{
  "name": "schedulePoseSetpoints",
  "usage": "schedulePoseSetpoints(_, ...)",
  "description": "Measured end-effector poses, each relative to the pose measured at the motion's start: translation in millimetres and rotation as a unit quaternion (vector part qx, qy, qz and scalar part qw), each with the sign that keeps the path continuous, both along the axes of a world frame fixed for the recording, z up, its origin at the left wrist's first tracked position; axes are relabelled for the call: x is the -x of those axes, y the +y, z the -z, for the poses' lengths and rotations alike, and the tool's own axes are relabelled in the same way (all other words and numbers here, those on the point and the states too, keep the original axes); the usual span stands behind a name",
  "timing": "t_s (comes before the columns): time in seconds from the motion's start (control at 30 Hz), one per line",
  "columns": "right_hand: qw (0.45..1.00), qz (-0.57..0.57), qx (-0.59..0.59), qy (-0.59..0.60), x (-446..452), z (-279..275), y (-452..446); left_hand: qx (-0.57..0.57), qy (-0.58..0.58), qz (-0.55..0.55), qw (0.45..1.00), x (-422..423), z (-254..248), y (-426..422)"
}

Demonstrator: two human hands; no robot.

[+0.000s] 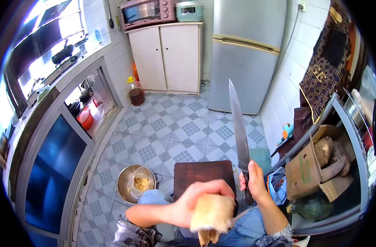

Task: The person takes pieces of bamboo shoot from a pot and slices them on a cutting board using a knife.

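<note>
My left hand [195, 200] grips a thick, pale tan chunk [212, 212], its lower end rough and brownish; it is blurred, and I cannot tell its exact kind. In my right hand [255, 183] is a long kitchen knife [239, 125], held by its dark handle with the blade pointing up and away. The blade is apart from the chunk. Beyond my left hand lies a dark brown cutting board [200, 171], partly hidden by the hand. To its left, a metal pot [121, 181] on the floor holds a plastic bag with pale yellow pieces [141, 183].
At right, a rack carries a cardboard box [303, 173] of large brown tubers [339, 158], with a dark green squash [313, 207] below. A fridge [247, 53], a white cabinet [165, 59] and an oil jug [135, 94] stand ahead. A counter runs along the left.
</note>
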State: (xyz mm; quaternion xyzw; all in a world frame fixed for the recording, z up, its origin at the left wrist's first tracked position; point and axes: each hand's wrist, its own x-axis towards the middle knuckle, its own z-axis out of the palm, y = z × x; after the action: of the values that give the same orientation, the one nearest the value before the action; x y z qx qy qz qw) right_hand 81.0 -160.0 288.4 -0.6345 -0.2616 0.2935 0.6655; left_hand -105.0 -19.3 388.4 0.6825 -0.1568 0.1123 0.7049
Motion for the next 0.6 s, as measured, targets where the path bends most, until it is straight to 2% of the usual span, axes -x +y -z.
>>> schedulePoseSetpoints(0.07, 1.000, -0.006, 0.001, 0.016, -2, 7, 1, 0.026, 0.000, 0.032, 0.999, 0, 4, -2)
schedulePoseSetpoints(0.1, 1.000, -0.008, 0.001, 0.013, -3, 11, 3, 0.003, -0.015, 0.027, 1.000, 0, 4, 0)
schedulePoseSetpoints(0.17, 0.999, 0.024, 0.010, 0.035, -3, 18, 8, 0.051, 0.059, 0.030, 0.996, 3, 8, 2)
schedulePoseSetpoints(0.23, 0.998, 0.013, 0.003, 0.062, -4, 20, 8, 0.054, 0.066, 0.030, 0.996, 4, 10, 4)
schedulePoseSetpoints(0.5, 1.000, -0.012, -0.011, 0.027, 7, 10, 13, 0.071, 0.058, 0.043, 0.995, 4, 14, 9)
schedulePoseSetpoints(0.6, 1.000, -0.015, -0.015, 0.012, 10, 8, 15, 0.045, 0.051, 0.030, 0.997, 4, 15, 12)
